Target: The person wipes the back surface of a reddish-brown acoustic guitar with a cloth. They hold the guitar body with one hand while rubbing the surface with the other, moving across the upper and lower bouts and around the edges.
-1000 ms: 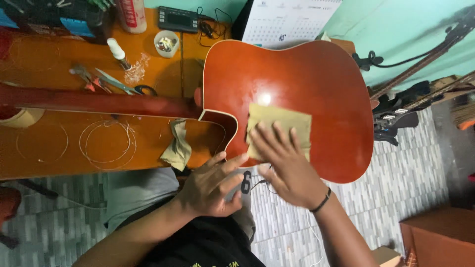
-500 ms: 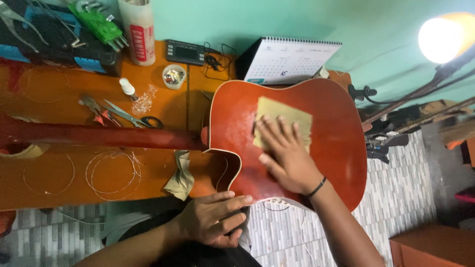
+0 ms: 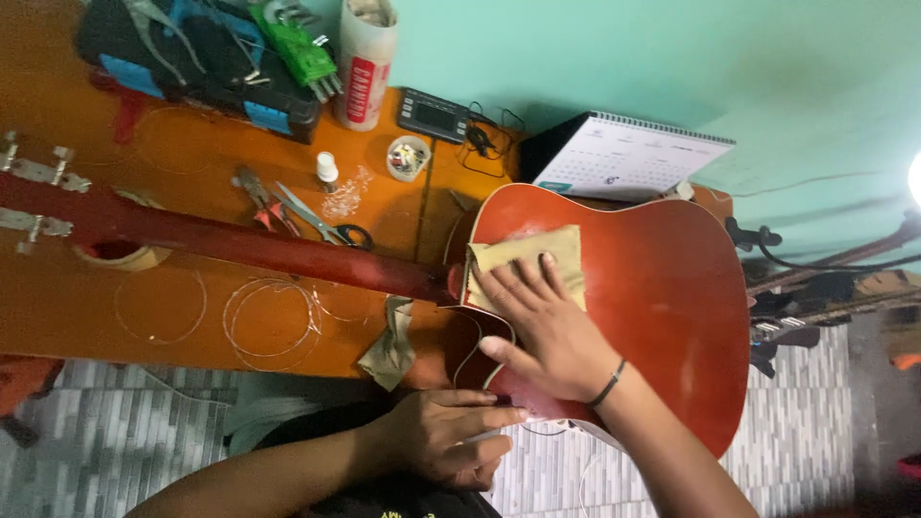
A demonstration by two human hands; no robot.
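Note:
A red-brown acoustic guitar lies back up across an orange table, its neck pointing left. My right hand, with a dark band on the wrist, presses flat on a yellow cloth on the guitar's back, close to the neck joint. My left hand grips the body's near edge by the cutaway, fingers laid along the side. The guitar's front is hidden.
Scissors, pliers, a small bottle and coiled strings lie by the neck. A rag hangs off the table edge. Behind stand a desk calendar, a black tuner box and a white can.
My right hand has slid the yellow cloth across the guitar's back toward the neck joint. My left hand stays at the near edge. The view has shifted.

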